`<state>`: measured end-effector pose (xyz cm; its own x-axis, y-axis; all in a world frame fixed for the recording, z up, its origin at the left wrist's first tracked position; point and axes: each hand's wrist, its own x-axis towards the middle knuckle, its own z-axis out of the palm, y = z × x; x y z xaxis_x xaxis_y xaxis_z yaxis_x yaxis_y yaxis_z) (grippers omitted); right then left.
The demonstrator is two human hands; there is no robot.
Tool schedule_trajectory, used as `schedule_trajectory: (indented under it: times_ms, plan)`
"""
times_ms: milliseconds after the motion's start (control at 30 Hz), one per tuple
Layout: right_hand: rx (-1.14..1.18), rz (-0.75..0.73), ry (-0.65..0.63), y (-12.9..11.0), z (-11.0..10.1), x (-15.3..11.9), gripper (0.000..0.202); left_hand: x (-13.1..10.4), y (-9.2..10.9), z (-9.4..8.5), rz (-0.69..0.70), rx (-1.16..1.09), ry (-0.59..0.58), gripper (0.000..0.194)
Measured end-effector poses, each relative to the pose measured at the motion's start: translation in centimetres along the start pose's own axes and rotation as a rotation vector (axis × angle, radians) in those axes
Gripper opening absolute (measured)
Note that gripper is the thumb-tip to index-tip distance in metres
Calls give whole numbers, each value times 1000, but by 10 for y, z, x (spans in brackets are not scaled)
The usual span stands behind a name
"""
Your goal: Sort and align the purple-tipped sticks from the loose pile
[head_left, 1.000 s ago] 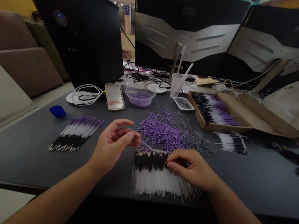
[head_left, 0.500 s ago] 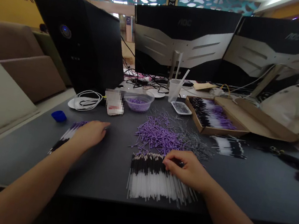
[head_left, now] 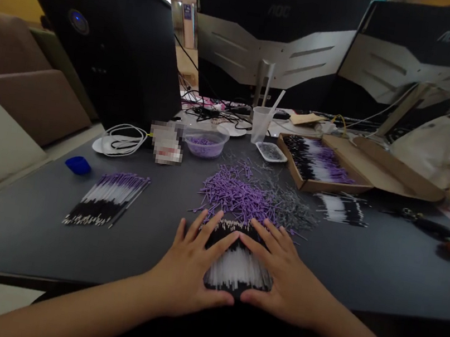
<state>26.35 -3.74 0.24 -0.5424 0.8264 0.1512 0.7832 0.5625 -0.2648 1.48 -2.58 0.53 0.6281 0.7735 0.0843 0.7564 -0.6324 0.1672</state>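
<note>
Both hands lie on a row of black and white sticks point(head_left: 237, 269) near the table's front edge. My left hand point(head_left: 194, 260) spreads its fingers over the row's left side, and my right hand point(head_left: 283, 270) does the same on the right. The two index fingertips meet above the middle, and the thumbs rest along the near ends. Just behind is a heap of small purple pieces point(head_left: 238, 193), with thin grey pieces point(head_left: 297, 210) to its right. At the left, a bundle of sticks with purple tops point(head_left: 109, 193) lies flat on the dark table.
A cardboard box point(head_left: 319, 188) of purple-tipped sticks stands open at the back right, white-and-black sticks point(head_left: 339, 208) before it. Behind the heap are a plastic bowl point(head_left: 206, 146), a small tray point(head_left: 270, 153) and a cup point(head_left: 259, 126). A blue object point(head_left: 78, 164) sits far left.
My left hand has moved right from the purple-topped bundle to the stick row. My right hand has opened out over the row's right side. The row looks narrower, and the view has tilted down.
</note>
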Motion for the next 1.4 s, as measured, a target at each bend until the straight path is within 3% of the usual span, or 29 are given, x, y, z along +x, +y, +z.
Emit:
schedule_trajectory:
  times_ms: [200, 400, 900, 1267, 1400]
  plan:
    - [1, -6, -73, -2, 5, 13, 77, 15, -3, 3, 10, -12, -85, 96]
    - [-7, 7, -70, -1, 6, 26, 75, 25, -8, 3, 12, -13, -67, 88]
    - [-14, 38, -6, 42, 12, 91, 75, 96, -62, 0, 83, -33, -39, 88]
    - [27, 85, 19, 41, 14, 90, 78, 91, -63, -4, 46, -69, -5, 95]
    - [131, 91, 12, 40, 9, 86, 66, 91, -65, -5, 47, -108, -29, 96]
